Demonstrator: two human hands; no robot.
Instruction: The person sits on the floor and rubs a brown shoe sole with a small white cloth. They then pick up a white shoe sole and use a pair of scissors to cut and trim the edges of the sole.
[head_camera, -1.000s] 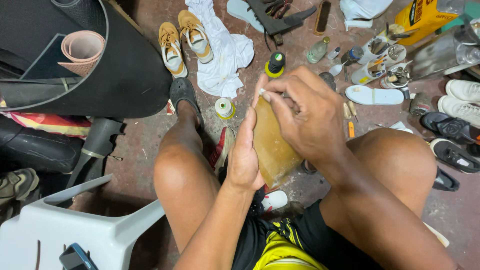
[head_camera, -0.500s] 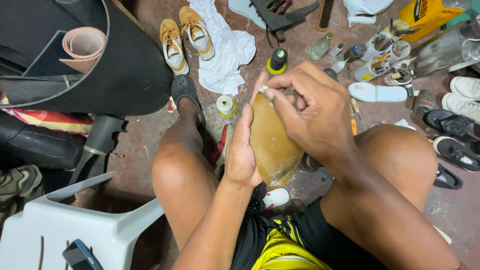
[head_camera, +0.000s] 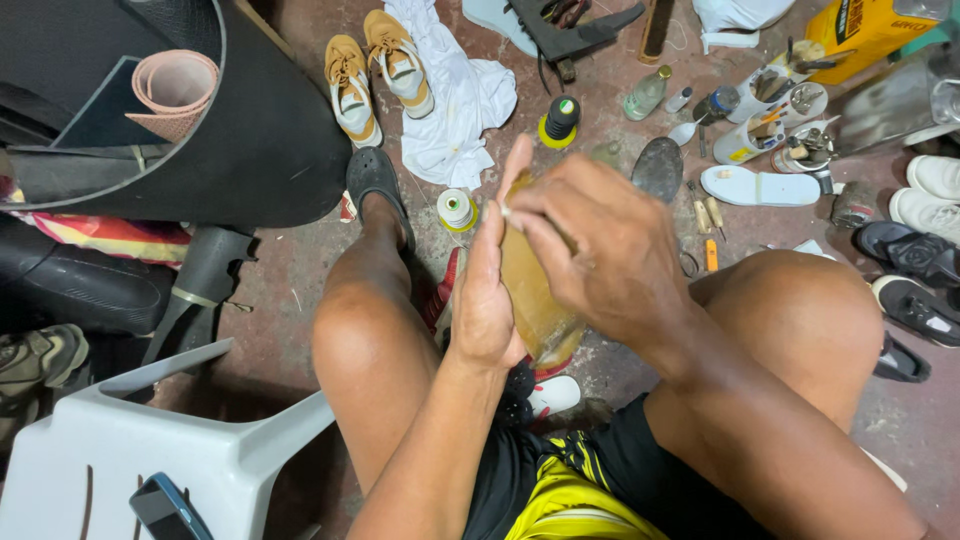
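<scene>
A shoe with a translucent amber sole (head_camera: 535, 300) stands upright between my knees, sole facing me. My left hand (head_camera: 490, 290) lies flat along its left side and steadies it. My right hand (head_camera: 600, 245) is curled over the top right of the sole, with its fingertips pinched at the upper edge near the toe; something small and pale shows between them, too small to name. The shoe's red and white upper (head_camera: 545, 392) peeks out below my hands.
A pair of tan sneakers (head_camera: 375, 65) and a white cloth (head_camera: 455, 110) lie ahead. A thread spool (head_camera: 457, 209), a black bottle (head_camera: 560, 118), a clear bottle (head_camera: 645, 93), tool cups (head_camera: 765, 120), loose soles and shoes lie at the right. A white plastic chair (head_camera: 150, 450) with a phone (head_camera: 165, 508) stands at lower left.
My right hand has shifted a little along the top edge of the sole, and the view has tilted slightly. The left hand keeps its hold on the shoe.
</scene>
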